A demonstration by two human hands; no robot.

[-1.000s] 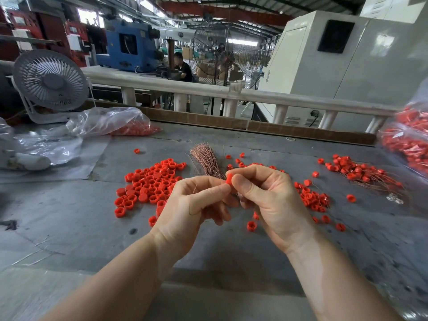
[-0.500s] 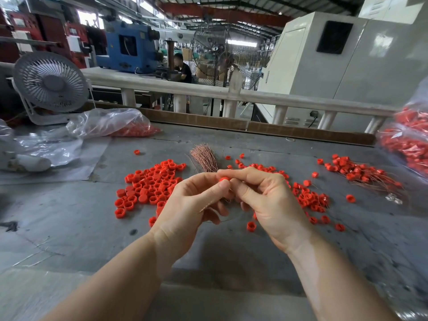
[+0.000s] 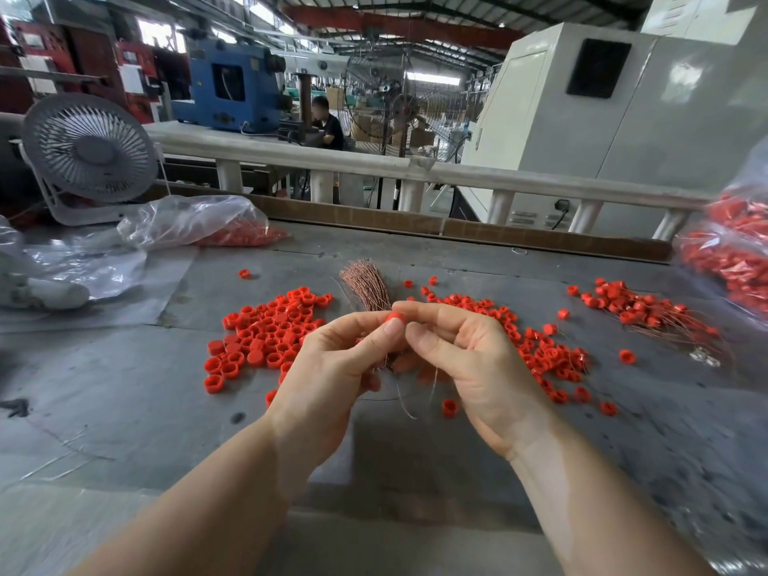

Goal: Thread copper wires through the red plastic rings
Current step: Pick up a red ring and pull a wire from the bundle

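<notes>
Grip status: left hand [image 3: 332,367] pinches one red ring [image 3: 394,318] between thumb and forefinger, held up over the middle of the counter [image 3: 124,388]. Right hand [image 3: 465,359] meets it from the right, fingertips curled in against the ring; a thin copper wire [image 3: 432,382] hangs below that hand, blurred, and I can't tell exactly where the fingers clamp it. Can't tell whether the wire is through the ring either.

Left hand's lower fingers are also curled round a bundle of copper wires [image 3: 368,284], which fans out toward the far side just behind the pinched ring. Loose wire ends [image 3: 405,405] trail down from under the hands toward the near side.

Outward from there:
- pile of loose red rings [image 3: 266,334] on the counter, left of the hands
- second scatter of rings [image 3: 544,355] right of the hands, partly hidden by the right hand
- single ring [image 3: 449,407] near the right wrist
- far right, a heap of rings with wires through them [image 3: 640,309], wire tails pointing right
- right edge, a clear bag of red parts [image 3: 731,259], blurred
- far left, a crumpled plastic bag [image 3: 187,220] with red rings inside, lying on the counter
- white desk fan [image 3: 89,153] behind that bag
- white rail [image 3: 415,170] along the far edge of the counter, workshop machines beyond it
</notes>
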